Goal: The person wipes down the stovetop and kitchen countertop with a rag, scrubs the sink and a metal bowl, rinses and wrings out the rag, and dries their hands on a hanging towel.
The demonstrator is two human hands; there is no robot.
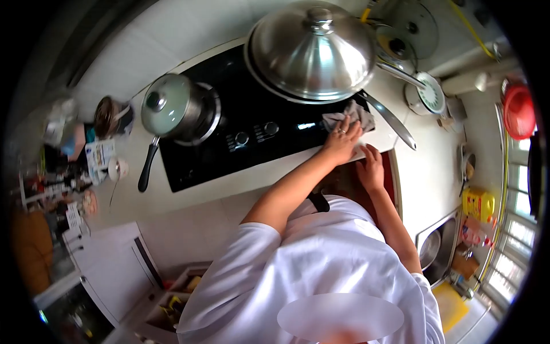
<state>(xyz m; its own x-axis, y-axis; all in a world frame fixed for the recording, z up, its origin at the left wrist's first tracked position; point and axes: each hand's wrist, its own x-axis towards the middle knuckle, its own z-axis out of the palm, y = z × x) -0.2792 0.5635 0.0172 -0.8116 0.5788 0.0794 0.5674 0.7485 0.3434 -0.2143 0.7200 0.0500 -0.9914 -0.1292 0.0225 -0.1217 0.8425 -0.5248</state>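
Observation:
My left hand (342, 140), with a ring on one finger, presses a crumpled grey cloth (361, 116) onto the right front corner of the black glass cooktop (229, 63). Its fingers lie over the cloth. Lower and to the right, my right hand (371, 168) rests at the front edge of the counter, fingers apart and slightly bent, with nothing seen in it. Just behind the cloth stands a large wok under a domed steel lid (312, 54). The wok's long handle (392, 121) points out past the cloth to the right.
A lidded saucepan (166, 109) sits on the left burner, its black handle (148, 166) reaching over the counter. At right are a white pot with a green-patterned top (431, 94), a yellow bottle (478, 204) and a sink (440, 252). An open red-brown gap shows below the counter edge.

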